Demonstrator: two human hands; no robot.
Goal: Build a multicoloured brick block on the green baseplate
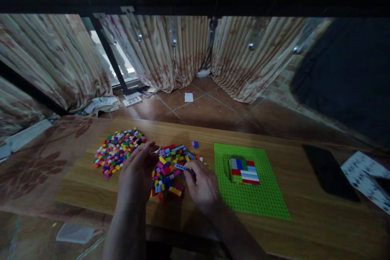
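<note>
My right hand (201,185) pinches a long, narrow blue toy brick (182,167) between thumb and fingers, over a loose pile of mixed bricks (166,180). At the pile's left side is my left hand (138,168), its fingers curled together. A pale bit shows at its fingertips, too small to name. To the right, a green studded baseplate (262,203) lies flat on the table. On it stands a low block of joined bricks (244,171) in red, white, blue and green, apart from both hands.
A heap of small bricks (117,150) lies at the left on the wooden table (195,132). Two loose bricks (194,144) sit behind the pile. A black flat object (330,172) and printed sheets (367,176) are at the right. A dark rail (195,0) crosses beyond.
</note>
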